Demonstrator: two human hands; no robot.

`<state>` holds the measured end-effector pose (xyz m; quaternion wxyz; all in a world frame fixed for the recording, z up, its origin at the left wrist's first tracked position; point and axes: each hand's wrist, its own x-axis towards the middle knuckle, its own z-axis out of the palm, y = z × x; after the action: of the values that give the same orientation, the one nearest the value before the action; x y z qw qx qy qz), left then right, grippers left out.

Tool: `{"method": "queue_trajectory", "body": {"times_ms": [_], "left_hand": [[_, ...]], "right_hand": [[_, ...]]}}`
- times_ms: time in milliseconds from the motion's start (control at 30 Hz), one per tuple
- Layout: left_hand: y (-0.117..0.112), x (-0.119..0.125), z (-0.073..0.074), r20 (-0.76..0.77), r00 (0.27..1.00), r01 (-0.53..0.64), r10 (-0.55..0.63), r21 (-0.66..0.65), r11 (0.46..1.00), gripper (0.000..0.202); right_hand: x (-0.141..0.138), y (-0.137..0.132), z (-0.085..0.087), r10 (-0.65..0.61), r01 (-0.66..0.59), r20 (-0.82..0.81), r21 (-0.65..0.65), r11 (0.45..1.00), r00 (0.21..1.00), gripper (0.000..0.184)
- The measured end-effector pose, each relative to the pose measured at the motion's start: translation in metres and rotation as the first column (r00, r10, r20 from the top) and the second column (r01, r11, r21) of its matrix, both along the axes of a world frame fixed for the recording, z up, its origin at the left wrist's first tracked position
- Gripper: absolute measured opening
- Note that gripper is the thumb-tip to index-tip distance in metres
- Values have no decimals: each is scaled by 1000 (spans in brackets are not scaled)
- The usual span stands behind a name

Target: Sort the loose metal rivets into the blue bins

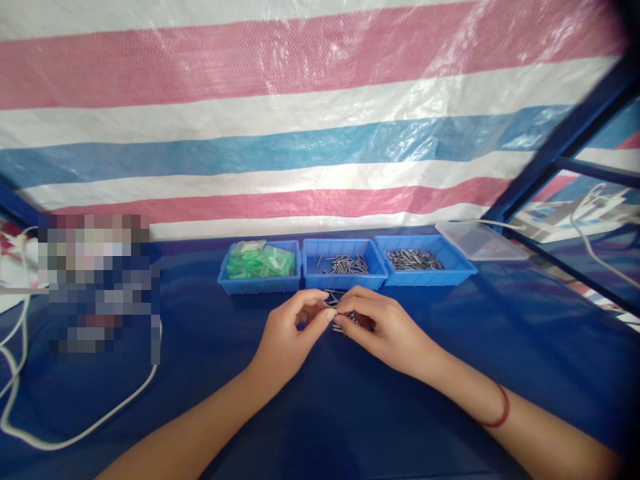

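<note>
My left hand (pixel 287 333) and my right hand (pixel 387 330) meet at the fingertips over the blue table, both closed in a pinch. Whatever sits between the fingers is too small and covered to make out. Beneath and between them lies a small pile of thin metal screw-like pieces (pixel 338 329), partly hidden by my fingers. Just beyond stands a middle blue bin (pixel 345 281) with loose metal pieces (pixel 350 265). To its right, another blue bin (pixel 435 277) holds more metal pieces (pixel 414 259). The left blue bin (pixel 263 287) contains green plastic packets (pixel 261 261).
A clear plastic lid (pixel 480 241) lies behind the right bin. White cable (pixel 95 427) loops over the left of the table, near a pixelated area. Striped sheeting (pixel 300 127) hangs behind, and a blue metal frame (pixel 555 157) rises at the right.
</note>
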<state>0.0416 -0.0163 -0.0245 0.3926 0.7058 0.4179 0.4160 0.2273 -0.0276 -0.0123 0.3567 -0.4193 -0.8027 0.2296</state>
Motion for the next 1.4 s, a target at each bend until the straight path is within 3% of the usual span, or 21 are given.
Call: {"method": "queue_trajectory", "body": {"times_ms": [300,767,900,1033,1133,1267,1333,1400], "left_hand": [[0,1,4,83,997,16,-8,-95,995,10],[1,0,3,64,997,38,-34,-76,996,9],[2,-1,3,-27,998,60,-62,-57,997,10],[2,0,5,-281,955,111,-91,58,992,11],[1,-1,5,-463,883,185,-82,181,966,13],[3,-2,0,-628,777,249,-43,245,937,19],[4,-2,-2,-676,737,268,-27,255,929,20],[4,-2,-2,-701,712,285,-19,265,921,19]], "right_hand": [[-4,-3,1,-5,0,-60,-77,997,998,8],[-1,-2,-1,-75,61,-175,-84,995,982,6],[0,-3,6,-88,81,-177,-44,996,980,11],[13,0,18,-152,160,-152,41,986,977,17],[39,9,25,-352,377,-172,144,915,920,17],[84,25,27,-701,697,-87,251,672,708,18],[102,32,25,-797,763,2,290,578,603,18],[114,38,23,-829,779,59,311,545,556,19]]}}
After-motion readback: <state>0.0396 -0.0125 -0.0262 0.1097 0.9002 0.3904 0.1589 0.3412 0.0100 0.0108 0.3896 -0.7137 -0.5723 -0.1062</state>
